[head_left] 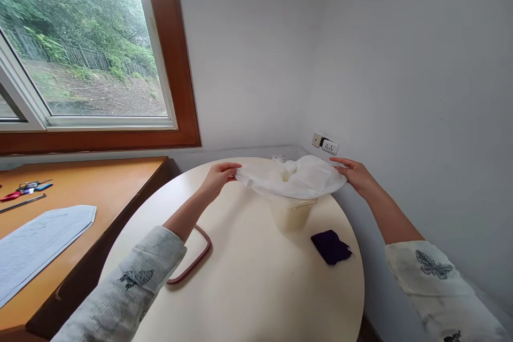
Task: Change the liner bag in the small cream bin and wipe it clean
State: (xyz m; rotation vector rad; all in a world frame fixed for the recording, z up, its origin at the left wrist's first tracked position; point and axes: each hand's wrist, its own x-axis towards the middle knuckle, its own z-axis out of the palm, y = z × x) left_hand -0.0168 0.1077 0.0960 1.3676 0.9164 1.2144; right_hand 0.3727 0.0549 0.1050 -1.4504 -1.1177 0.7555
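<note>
Stretched between both hands is a thin white plastic bag (308, 173), spread wide over a translucent cream bin (291, 215) on the round table. My left hand (221, 175) pinches the bag's left edge. At the opposite edge, my right hand (355, 172) grips the plastic between thumb and fingers. The bag's film covers the top of the bin, so most of the rim is hidden. A reddish-brown frame with rounded corners (200, 257) lies partly behind my left forearm. Right of the bin's base rests a folded dark purple cloth (332, 247).
The round cream table (256, 299) stands near the wall corner. To the left, a wooden desk (120, 192) carries papers (48, 240), a thin dark rod (23, 203) and small red and blue items (30, 188). Wall sockets (329, 146) sit behind the table.
</note>
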